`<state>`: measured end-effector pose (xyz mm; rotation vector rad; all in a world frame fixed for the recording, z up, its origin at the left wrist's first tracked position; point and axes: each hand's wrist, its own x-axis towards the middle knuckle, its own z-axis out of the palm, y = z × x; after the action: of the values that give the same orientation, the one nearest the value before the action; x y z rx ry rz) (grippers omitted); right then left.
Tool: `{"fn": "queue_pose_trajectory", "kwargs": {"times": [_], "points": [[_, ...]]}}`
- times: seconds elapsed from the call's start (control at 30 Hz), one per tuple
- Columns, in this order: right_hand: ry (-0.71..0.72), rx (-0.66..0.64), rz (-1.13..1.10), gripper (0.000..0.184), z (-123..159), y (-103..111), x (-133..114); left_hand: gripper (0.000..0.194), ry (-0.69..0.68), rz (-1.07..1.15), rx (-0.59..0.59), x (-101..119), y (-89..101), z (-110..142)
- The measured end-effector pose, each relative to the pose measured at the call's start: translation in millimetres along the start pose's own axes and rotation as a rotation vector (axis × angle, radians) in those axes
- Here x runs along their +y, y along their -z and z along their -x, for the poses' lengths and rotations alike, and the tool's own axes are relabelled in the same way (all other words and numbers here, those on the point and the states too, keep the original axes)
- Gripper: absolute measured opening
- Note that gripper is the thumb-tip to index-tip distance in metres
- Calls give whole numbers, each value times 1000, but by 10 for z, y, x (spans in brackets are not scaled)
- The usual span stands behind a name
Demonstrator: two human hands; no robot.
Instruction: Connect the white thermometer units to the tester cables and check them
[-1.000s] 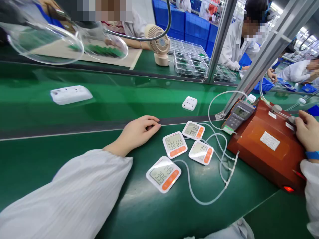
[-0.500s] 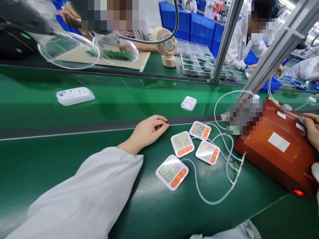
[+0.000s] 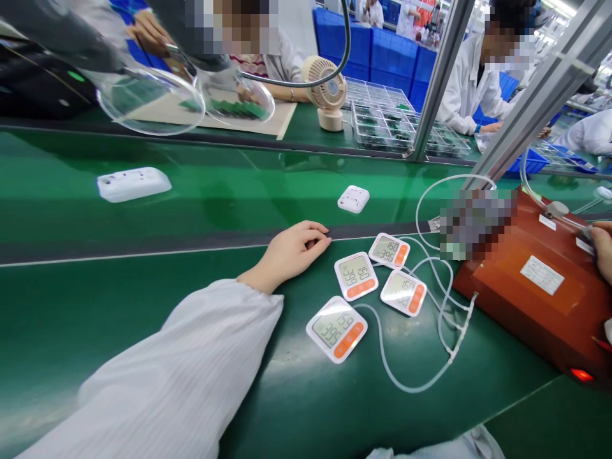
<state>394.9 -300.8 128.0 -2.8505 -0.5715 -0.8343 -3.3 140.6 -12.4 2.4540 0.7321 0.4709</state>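
Note:
My left hand (image 3: 299, 252) rests on the green bench by the belt's edge, fingers loosely extended and holding nothing. Just right of it lie several white digital meters with orange buttons, the nearest one (image 3: 337, 329) showing 159 and 395. Thin clear tubing (image 3: 406, 389) runs from the meters to a joined branch (image 3: 461, 331) at an orange-brown box (image 3: 507, 280). At the right edge of the picture, my right hand (image 3: 603, 250) has its fingers closed on a small grey knob (image 3: 584, 233) above the box. That hand is partly cut off.
On the green belt (image 3: 248, 191) beyond the bench lie a white case (image 3: 134, 185) and another white case (image 3: 354, 199). Across it are a small fan (image 3: 329, 92), clear compartment trays (image 3: 382, 124) and magnifier lenses (image 3: 153, 102). A metal post (image 3: 437, 83) rises behind the box. Co-workers sit opposite.
The view has shifted slightly, so bench things appear further right. Both white cases have moved left along the belt. The nearest meter's reading has gone from 149 to 159. My left hand stays put.

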Motion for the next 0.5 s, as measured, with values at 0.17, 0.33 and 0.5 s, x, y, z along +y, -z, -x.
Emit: {"fn": "queue_pose_trajectory", "kwargs": {"times": [0.17, 0.33, 0.5], "points": [[17, -9, 61, 66, 1, 8, 0, 46, -7, 4, -1, 3, 5, 5], [45, -27, 91, 67, 4, 10, -2, 46, -17, 2, -3, -5, -4, -1], [61, -3, 88, 67, -4, -14, 34, 47, -10, 3, -2, -11, -8, 2]]}}
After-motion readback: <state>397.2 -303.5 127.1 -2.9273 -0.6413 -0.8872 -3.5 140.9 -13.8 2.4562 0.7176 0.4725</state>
